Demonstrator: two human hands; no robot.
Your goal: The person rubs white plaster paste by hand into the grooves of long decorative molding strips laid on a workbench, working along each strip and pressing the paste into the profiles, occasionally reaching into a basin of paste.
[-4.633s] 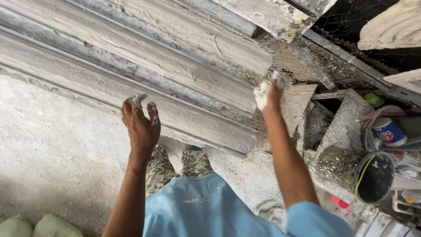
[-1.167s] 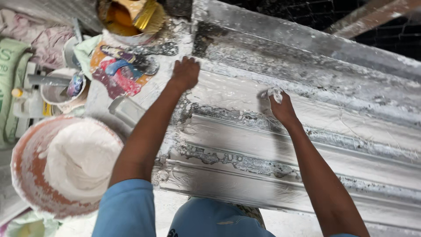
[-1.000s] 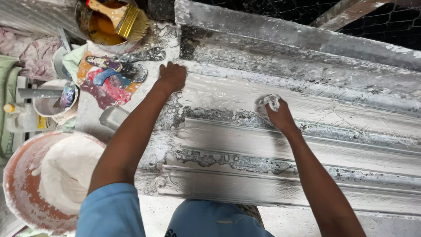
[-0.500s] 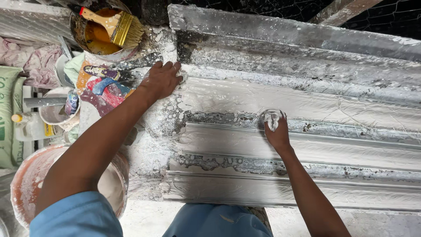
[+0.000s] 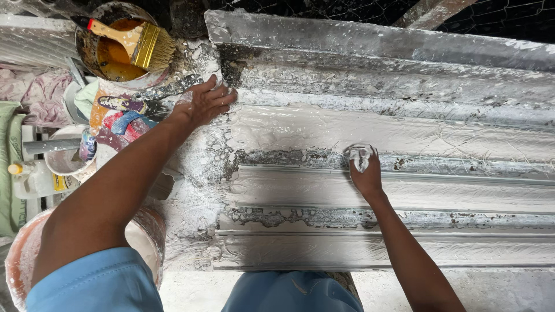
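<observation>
A long grey moulding form (image 5: 404, 190) with stepped ridges runs across the view, smeared with wet white plaster. My left hand (image 5: 203, 104) lies flat, fingers spread, on the form's left end near its upper corner. My right hand (image 5: 363, 170) presses a lump of white plaster (image 5: 359, 155) against a middle ridge, fingers curled around it. Both forearms reach up from my blue shirt at the bottom edge.
A tin of amber liquid (image 5: 113, 55) with a yellow-bristled brush (image 5: 139, 43) stands at the top left. Below it lie a paint-stained rag (image 5: 118, 115), a white cup (image 5: 63, 153) and a plastic bottle (image 5: 32, 179). A bucket of white plaster (image 5: 144, 237) sits under my left arm.
My right hand has slid down and left along the ridge with the plaster. My left hand stays planted on the form's left end. The view has shifted right, hiding most of the bucket.
</observation>
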